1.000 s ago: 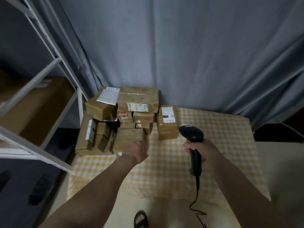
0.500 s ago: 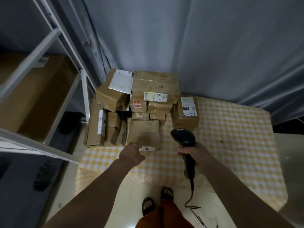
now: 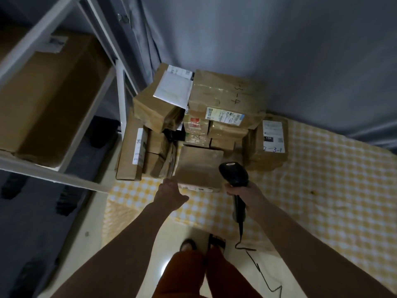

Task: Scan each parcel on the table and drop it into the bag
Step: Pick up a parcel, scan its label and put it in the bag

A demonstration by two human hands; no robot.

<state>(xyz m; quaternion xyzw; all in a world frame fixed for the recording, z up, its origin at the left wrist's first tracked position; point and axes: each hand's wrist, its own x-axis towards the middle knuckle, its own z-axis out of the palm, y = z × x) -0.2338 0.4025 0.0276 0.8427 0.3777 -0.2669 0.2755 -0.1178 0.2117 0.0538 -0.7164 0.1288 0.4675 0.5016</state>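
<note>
Head view. The left hand point(image 3: 171, 195) has reached the near left corner of a flat brown cardboard parcel point(image 3: 200, 167) lying at the front of the stack. Its fingers are at the parcel's edge, but whether they curl round it or merely touch it cannot be told, as the back of the hand hides them. One second ago this parcel lay tight against the stack with the hand upon it. It now sits slightly forward on the yellow-and-white checked tablecloth point(image 3: 311, 190), with a white label strip showing along its near edge. The right hand point(image 3: 245, 192) is wrapped firmly round the grip of a black corded handheld barcode scanner point(image 3: 235, 177). The scanner's head has come in from the open cloth to stand just beside the parcel's right side, pointing down towards it.

The shift suggests that the scan of this parcel is imminent, though no beam is visible. The label on the near edge probably needs to face the scanner first. Behind, the pile of taped brown cardboard parcels point(image 3: 225, 100) remains unscanned, so the task appears to be at an early stage. No bag is in view. A white metal shelving frame point(image 3: 120, 100) holding a large brown carton point(image 3: 49, 100) stands to the left.
</note>
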